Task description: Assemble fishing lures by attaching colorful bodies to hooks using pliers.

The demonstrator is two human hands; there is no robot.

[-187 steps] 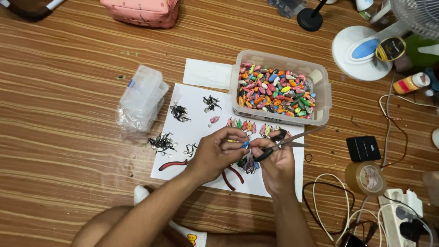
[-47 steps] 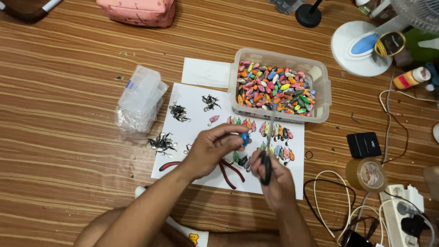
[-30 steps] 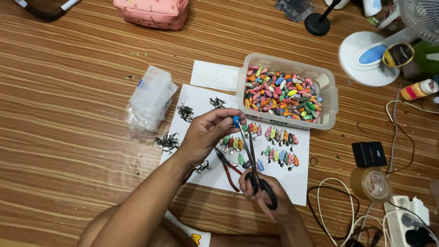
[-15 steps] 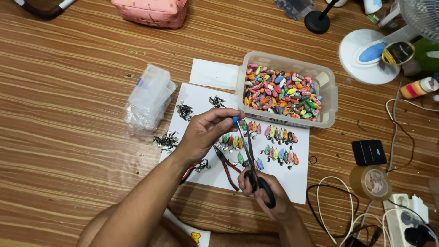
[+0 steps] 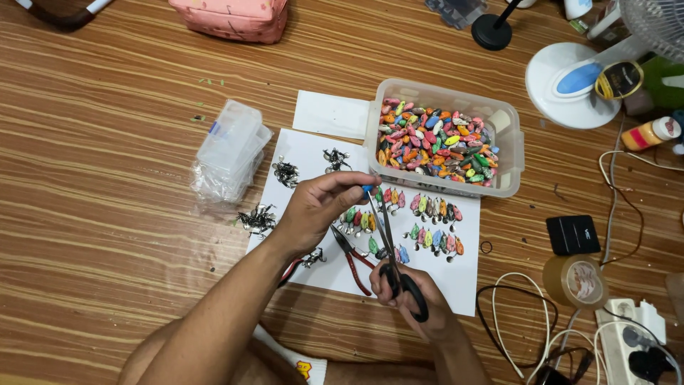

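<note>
My left hand (image 5: 320, 207) pinches a small blue lure (image 5: 368, 190) above a white paper sheet (image 5: 313, 264). My right hand (image 5: 420, 310) grips black-handled scissors (image 5: 390, 242), blades slightly apart and pointing up at the blue lure. Rows of small coloured lures (image 5: 427, 224) lie on the sheet to the right of the blades. Red-handled pliers (image 5: 350, 258) rest on the sheet under my hands. A clear plastic tub (image 5: 503, 153) full of coloured lures stands at the sheet's top right.
Piles of dark metal hooks (image 5: 256, 219) lie on the sheet's left side. A bag of clear plastic boxes (image 5: 229, 150) sits left of them. A white fan base (image 5: 573, 85), black box (image 5: 573, 235), tape roll (image 5: 576, 281), cables and a power strip (image 5: 634, 335) crowd the right.
My right hand turned the scissors from pointing right to pointing up at the blue lure, and dropped toward me. My left hand stayed over the sheet holding the lure.
</note>
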